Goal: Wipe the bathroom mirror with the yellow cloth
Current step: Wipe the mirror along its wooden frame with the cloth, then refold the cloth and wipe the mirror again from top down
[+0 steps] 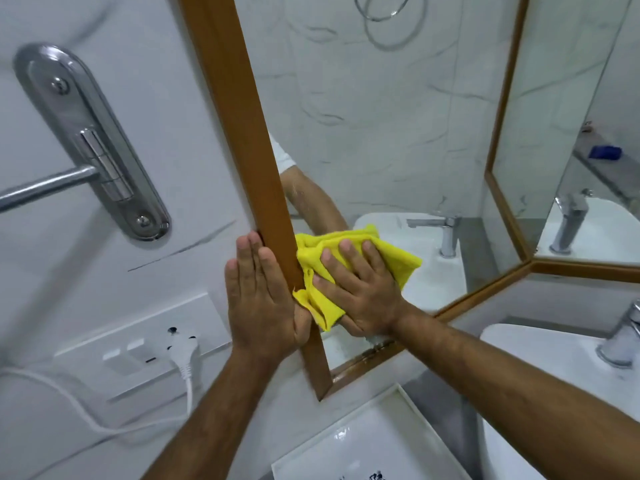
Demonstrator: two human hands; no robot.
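The bathroom mirror has a brown wooden frame and hangs on a white marble wall. My right hand presses flat, fingers spread, on the crumpled yellow cloth against the lower left part of the glass. My left hand rests flat against the left side of the frame, fingers together and pointing up, thumb behind the frame edge. The glass reflects my arm, the cloth and a basin with a tap.
A steel towel bar mount is on the wall at left. Below it sits a white switch plate with a plug and cord. A white basin with a chrome tap lies at right; a white tray is below.
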